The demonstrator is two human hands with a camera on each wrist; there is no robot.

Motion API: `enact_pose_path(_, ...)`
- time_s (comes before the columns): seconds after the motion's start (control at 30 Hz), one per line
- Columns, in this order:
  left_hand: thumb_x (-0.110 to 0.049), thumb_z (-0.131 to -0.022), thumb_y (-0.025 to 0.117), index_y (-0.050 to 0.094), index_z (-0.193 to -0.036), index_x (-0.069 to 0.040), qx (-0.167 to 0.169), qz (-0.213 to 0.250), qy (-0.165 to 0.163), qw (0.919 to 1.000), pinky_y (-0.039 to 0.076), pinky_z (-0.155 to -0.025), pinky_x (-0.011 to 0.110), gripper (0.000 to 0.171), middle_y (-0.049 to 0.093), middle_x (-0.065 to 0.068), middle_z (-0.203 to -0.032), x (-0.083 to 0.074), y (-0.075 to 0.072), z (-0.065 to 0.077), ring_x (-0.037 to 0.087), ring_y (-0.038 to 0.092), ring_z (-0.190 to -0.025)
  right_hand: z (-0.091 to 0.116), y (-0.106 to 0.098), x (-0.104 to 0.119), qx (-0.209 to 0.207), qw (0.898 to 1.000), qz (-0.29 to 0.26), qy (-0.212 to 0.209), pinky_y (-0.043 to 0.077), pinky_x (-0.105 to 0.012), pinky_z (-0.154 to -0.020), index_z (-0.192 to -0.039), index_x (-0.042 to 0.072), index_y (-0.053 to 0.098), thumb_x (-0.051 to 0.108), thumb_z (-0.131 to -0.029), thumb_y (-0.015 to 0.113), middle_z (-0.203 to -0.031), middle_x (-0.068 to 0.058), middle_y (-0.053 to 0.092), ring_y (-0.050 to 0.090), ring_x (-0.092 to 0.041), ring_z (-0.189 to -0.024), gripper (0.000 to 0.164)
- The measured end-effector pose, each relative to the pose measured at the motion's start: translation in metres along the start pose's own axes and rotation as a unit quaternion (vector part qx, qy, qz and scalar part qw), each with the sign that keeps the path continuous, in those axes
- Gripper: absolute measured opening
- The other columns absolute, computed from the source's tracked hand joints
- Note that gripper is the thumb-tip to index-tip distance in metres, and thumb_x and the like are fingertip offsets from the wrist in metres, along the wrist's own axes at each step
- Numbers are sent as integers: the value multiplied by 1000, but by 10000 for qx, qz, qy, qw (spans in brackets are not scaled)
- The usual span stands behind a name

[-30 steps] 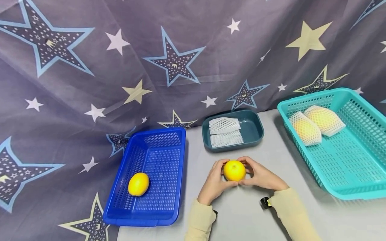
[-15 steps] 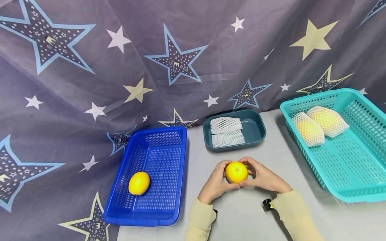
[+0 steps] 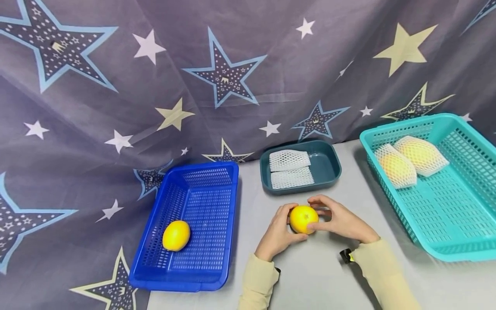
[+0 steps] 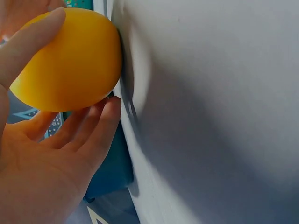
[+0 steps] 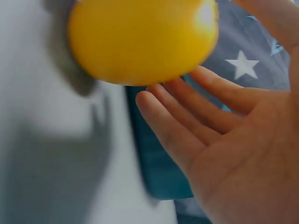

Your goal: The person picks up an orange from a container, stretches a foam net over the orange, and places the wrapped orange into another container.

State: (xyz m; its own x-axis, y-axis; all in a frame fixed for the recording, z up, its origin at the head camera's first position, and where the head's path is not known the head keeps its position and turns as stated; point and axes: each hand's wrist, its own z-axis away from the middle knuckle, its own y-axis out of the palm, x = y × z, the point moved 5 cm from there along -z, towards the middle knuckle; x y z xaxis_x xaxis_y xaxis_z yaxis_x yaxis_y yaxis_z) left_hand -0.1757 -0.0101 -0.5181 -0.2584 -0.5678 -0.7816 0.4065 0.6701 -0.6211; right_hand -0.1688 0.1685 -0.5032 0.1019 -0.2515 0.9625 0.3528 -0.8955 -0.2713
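Observation:
Just in front of the dark teal tray, a yellow-orange fruit (image 3: 303, 218), which looks like an orange, is between both hands. My left hand (image 3: 276, 234) holds its left side, thumb at the front and fingers curved behind; the left wrist view shows the thumb on the orange (image 4: 77, 60). From the right, my right hand (image 3: 345, 220) has its thumb laid on the fruit's front and its bent fingers at the back. A second orange (image 3: 176, 236) lies in the blue basket (image 3: 232, 215).
The dark teal tray (image 3: 327, 165) bears two white foam net sleeves (image 3: 291, 178). At right, a turquoise basket (image 3: 457, 215) contains two net-wrapped fruits (image 3: 421, 156). A star-patterned curtain (image 3: 248, 38) hangs behind the grey table (image 3: 310, 275).
My right thumb has shifted up from the fruit's lower edge onto its front, and the right hand has turned slightly. The left hand keeps its hold. The head view has shifted a little.

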Motion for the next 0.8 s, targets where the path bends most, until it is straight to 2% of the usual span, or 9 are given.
enact_pose_path(0.13, -22, -78, 87, 42, -145, -15, 84, 16, -48, 10000, 48, -99, 27, 81, 48, 3, -141, -2, 1, 2, 14, 51, -119, -9, -15, 14, -256, 9993, 250, -95, 44, -52, -105, -135, 1, 50, 23, -88, 77, -138, -20, 51, 50, -41, -128, 58)
enact_pose_path(0.37, -24, -78, 87, 41, -145, -15, 77, -48, -114, 9999, 48, -98, 27, 81, 48, 4, -141, -1, 0, 3, 15, 51, -118, -34, -35, 28, -671, 9939, 865, -136, 47, -51, -103, -131, -6, 53, 25, -90, 75, -133, -23, 54, 54, -40, -122, 56)
enact_pose_path(0.63, -27, -78, 86, 40, -146, -15, 104, -88, -248, 9996, 46, -102, 31, 83, 48, 3, -142, -1, 1, 2, 15, 51, -121, -58, -50, 24, -998, 9824, 1502, 492, 42, -57, -106, -136, -7, 50, 35, -96, 65, -135, -27, 54, 52, -43, -126, 60)
enact_pose_path(0.73, -29, -79, 85, 40, -147, -16, 98, -40, -333, 9994, 45, -105, 36, 82, 48, 3, -144, 0, 1, 3, 16, 50, -126, -69, -49, 16, -925, 9742, 1895, 807, 43, -58, -104, -138, -9, 47, 34, -98, 63, -136, -30, 54, 52, -44, -126, 61)
enact_pose_path(0.8, -31, -80, 84, 40, -146, -17, 78, -18, -412, 9991, 43, -108, 39, 81, 47, 2, -145, 2, 1, 4, 17, 49, -129, -76, -46, 11, -831, 9653, 2234, 1069, 44, -58, -103, -139, -9, 46, 35, -98, 62, -136, -30, 54, 52, -44, -125, 63)
